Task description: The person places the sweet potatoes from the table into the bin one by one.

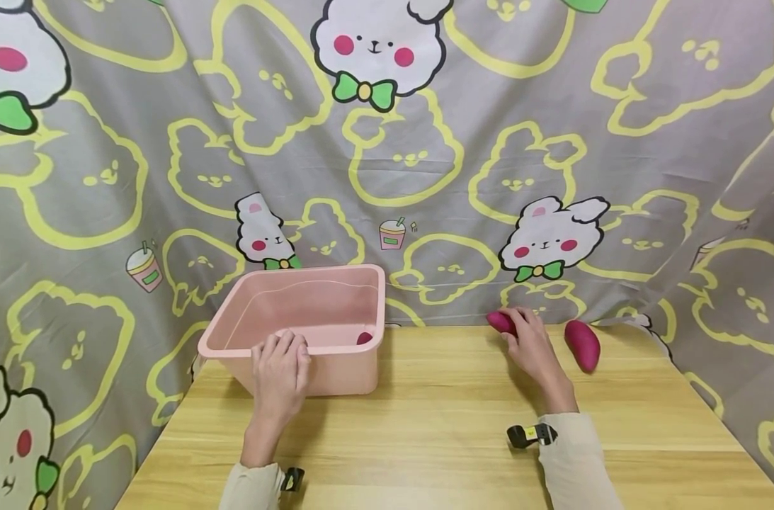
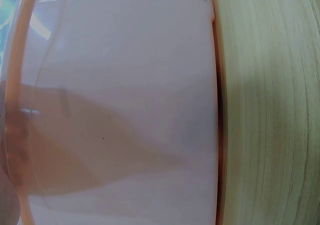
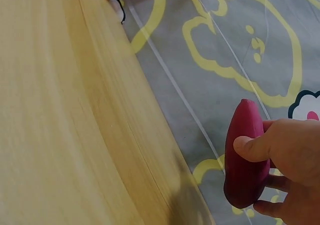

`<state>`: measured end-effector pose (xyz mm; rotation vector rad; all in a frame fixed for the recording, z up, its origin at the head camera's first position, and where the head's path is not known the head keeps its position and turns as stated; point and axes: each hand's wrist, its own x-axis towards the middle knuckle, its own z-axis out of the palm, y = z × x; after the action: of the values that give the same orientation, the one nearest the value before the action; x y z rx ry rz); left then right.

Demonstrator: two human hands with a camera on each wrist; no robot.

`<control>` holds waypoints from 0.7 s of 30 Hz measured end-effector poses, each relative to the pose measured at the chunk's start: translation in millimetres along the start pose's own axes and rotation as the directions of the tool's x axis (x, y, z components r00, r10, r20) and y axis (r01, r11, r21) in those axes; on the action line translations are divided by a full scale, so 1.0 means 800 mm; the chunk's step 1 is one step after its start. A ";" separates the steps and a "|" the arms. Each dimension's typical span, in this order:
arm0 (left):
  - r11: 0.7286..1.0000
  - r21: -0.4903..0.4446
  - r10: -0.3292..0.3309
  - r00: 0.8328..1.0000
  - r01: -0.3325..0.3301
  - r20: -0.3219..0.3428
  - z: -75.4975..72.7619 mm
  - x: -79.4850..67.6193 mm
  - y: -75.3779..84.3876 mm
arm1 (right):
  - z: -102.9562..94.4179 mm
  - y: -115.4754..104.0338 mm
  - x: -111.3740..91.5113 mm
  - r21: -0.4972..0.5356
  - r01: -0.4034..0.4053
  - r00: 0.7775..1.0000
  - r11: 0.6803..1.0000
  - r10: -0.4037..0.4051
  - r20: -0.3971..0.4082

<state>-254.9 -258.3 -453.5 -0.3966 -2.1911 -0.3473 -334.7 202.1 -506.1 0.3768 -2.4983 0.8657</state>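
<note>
My left hand (image 1: pixel 280 375) grips the front rim of a pink plastic tub (image 1: pixel 348 375), fingers curled over the edge. In the left wrist view the tub's wall (image 2: pixel 125 60) fills most of the picture, with a bit of the hand at the left edge. Inside the tub, a small part of a purple sweet potato (image 1: pixel 364 338) shows near the right end. Over the table's back edge, my right hand (image 1: pixel 535 348) holds another purple sweet potato (image 3: pixel 242 180) between thumb and fingers, raised off the tabletop. A third sweet potato (image 1: pixel 582 346) lies to the right of that hand.
The wooden table (image 1: pixel 437 439) ends at a grey patterned curtain (image 1: pixel 425 177) that hangs close behind and along both sides. The tub stands at the table's back left. Both wrists wear black straps, the right one with a camera (image 1: pixel 520 435).
</note>
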 end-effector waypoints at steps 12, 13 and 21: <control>1.000 -0.003 -0.009 1.000 0.009 0.000 0.000 0.001 0.001 | -0.011 -0.011 -0.001 0.013 0.019 0.999 1.000 -0.019 -0.036; 1.000 -0.003 -0.008 1.000 0.008 -0.001 -0.001 0.001 0.001 | -0.012 -0.012 -0.001 0.013 0.020 0.999 1.000 -0.019 -0.040; 1.000 -0.008 0.000 1.000 -0.001 -0.009 0.000 0.000 0.001 | -0.023 -0.025 0.000 0.016 0.039 0.996 0.999 -0.038 -0.085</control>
<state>-254.4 -257.9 -453.5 -0.3991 -2.1809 -0.3571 -320.3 198.7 -483.3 0.3849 -2.3994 0.8707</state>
